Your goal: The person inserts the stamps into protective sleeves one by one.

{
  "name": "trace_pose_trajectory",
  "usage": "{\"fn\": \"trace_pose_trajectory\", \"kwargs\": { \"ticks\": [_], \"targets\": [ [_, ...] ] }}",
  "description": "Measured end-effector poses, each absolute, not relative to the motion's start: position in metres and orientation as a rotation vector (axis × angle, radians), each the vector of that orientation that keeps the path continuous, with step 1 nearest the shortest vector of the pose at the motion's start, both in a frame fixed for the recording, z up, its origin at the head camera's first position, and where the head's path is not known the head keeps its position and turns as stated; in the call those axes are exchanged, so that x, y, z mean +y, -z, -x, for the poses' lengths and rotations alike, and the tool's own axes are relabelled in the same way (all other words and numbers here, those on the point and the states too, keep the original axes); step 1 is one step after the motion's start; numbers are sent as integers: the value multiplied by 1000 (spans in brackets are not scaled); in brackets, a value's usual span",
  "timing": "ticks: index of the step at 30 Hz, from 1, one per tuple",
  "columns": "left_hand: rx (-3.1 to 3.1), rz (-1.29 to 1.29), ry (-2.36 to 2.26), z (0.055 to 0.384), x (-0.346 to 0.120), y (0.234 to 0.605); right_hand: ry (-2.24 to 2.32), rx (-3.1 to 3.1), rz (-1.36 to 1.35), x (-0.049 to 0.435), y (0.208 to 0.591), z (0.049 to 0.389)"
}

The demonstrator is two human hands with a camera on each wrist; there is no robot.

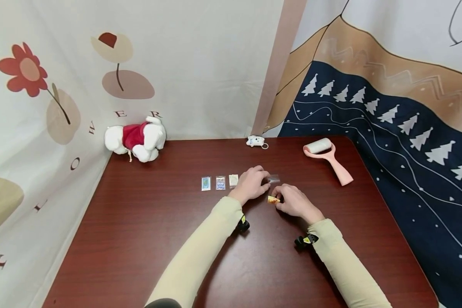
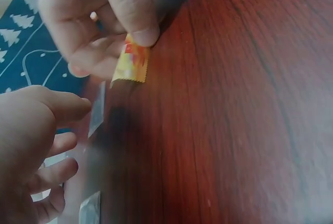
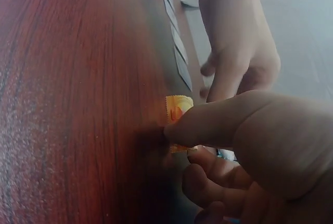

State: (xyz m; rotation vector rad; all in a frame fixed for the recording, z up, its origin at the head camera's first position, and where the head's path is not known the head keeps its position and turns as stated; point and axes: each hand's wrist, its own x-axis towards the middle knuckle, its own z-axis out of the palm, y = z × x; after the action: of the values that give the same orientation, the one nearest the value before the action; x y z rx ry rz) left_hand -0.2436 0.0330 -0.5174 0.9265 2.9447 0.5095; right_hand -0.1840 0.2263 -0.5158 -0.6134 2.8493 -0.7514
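Observation:
My right hand [image 1: 292, 201] pinches a small yellow wrapped candy [image 2: 132, 62] with serrated ends between thumb and fingers, close over the table. My left hand [image 1: 251, 184] is just to its left, fingers loosely bent and apart. Its fingertips are right at a small clear plastic packet [image 1: 274, 179] lying flat. Left of that hand, a row of small packets lies on the table: a blue-green one [image 1: 205, 183], a blue and white one [image 1: 220, 183] and a cream one [image 1: 233, 180], the last partly beside the left wrist.
On the dark red wooden table [image 1: 158, 239], a white plush toy [image 1: 150, 139] in a red top lies at the back left. A small white mouse-shaped item [image 1: 256, 141] sits at the back edge. A pink lint roller [image 1: 336, 164] lies at the back right. Printed curtains hang behind.

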Motion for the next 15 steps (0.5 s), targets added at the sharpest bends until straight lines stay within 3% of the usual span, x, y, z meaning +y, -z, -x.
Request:
{"fn": "trace_pose_trajectory", "kwargs": {
  "ticks": [15],
  "targets": [
    [2925,-910,-293,248,55,515,792,2831,708,228,514,184]
  ]
}}
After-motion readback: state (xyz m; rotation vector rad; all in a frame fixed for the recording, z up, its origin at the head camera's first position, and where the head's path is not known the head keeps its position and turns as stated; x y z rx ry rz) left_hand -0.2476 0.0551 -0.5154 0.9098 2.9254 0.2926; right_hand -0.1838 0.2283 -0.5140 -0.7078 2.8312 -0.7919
